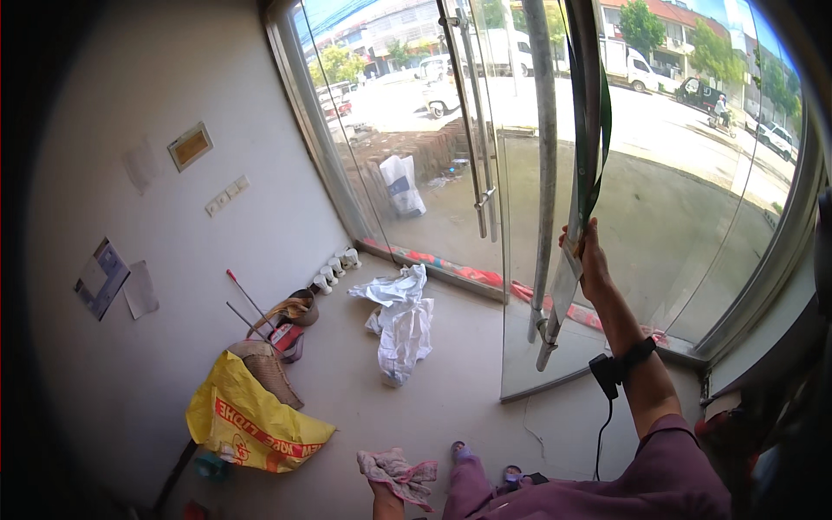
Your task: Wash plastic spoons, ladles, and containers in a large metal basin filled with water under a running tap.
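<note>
A crumpled grey-white cloth with pink edging (397,473) is in my left hand (387,504), low in the view, and hides most of its fingers. My right arm reaches forward to the glass door (520,373), which stands ajar. My right hand (592,264) closes around the near upright door handle (563,290); part of the grip is hidden. A dark green strap (604,130) runs down along this handle, just above the hand. Behind the glass is the door's other metal handle bar (545,156). A black band (639,354) with a cabled device circles my right wrist.
White crumpled sacks (403,334) lie on the tiled floor. Against the left wall are a yellow bag (247,416), a woven basket (276,374) and several white cups (334,269). Red fabric (468,271) lines the threshold. Outside, a white bag (402,186) and parked vehicles are visible.
</note>
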Demonstrator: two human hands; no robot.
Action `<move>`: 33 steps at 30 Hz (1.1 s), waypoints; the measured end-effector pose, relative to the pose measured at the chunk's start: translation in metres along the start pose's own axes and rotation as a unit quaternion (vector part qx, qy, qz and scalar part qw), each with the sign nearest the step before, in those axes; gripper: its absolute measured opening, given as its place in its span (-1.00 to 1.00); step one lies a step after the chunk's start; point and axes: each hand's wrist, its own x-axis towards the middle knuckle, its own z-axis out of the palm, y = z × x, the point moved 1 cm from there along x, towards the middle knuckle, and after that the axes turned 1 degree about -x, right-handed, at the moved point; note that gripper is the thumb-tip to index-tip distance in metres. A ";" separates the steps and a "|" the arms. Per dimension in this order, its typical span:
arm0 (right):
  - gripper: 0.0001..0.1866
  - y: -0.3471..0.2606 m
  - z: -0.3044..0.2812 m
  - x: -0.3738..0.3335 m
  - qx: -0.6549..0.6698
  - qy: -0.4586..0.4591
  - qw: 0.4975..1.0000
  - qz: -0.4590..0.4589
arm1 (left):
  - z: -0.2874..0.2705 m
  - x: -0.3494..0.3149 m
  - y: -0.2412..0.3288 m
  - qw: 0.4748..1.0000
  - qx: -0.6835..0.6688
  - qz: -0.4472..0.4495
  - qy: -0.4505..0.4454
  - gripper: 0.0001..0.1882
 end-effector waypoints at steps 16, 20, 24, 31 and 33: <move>-0.28 -0.127 -0.173 -0.292 0.037 -0.030 0.998 0.030 | -0.104 -0.266 -0.144 0.985 0.085 0.122 0.085 -0.40; -0.29 -0.148 -0.224 -0.335 0.024 -0.038 0.998 0.039 | -0.171 -0.328 -0.176 0.992 0.023 0.080 0.099 -0.40; -0.29 -0.167 -0.266 -0.370 0.033 -0.062 0.997 0.033 | -0.196 -0.396 -0.216 0.982 0.025 0.111 0.150 -0.36; -0.28 -0.213 -0.341 -0.425 0.013 -0.088 0.993 0.071 | -0.199 -0.467 -0.321 0.979 0.051 0.151 0.124 -0.34; -0.28 -0.224 -0.362 -0.438 0.007 -0.103 0.992 0.072 | -0.199 -0.478 -0.358 0.989 0.006 0.125 0.080 -0.36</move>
